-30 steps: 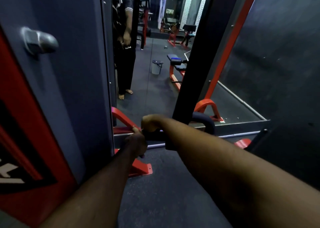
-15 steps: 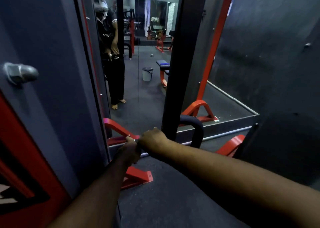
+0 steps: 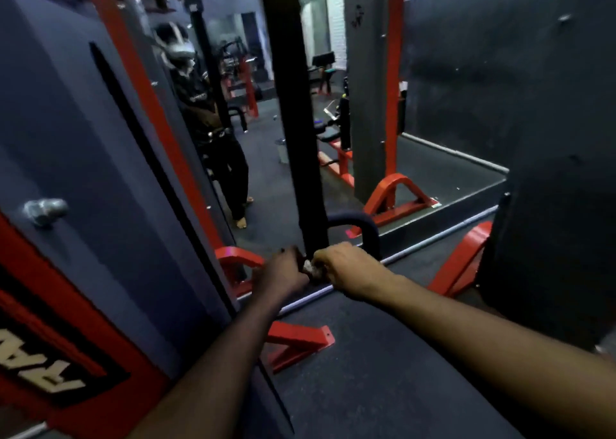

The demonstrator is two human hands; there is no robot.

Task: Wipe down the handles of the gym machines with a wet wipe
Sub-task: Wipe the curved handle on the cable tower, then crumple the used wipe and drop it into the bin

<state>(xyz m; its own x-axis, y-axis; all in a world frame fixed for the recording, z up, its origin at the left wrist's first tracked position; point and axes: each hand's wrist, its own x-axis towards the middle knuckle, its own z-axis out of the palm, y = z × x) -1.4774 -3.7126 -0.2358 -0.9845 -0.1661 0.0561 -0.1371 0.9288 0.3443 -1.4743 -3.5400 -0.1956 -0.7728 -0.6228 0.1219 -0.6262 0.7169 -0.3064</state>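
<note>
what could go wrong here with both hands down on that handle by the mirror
The wipe shows only as a small wad between the left hand and right hand, so it may slip out or miss much of the handle. The knuckles sit close to the black post and could knock it.

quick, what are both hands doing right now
Left hand: fingers curled, gripping the black handle bar at its lower end.
Right hand: curled, pinching the crumpled white wet wipe against the same handle.
</note>
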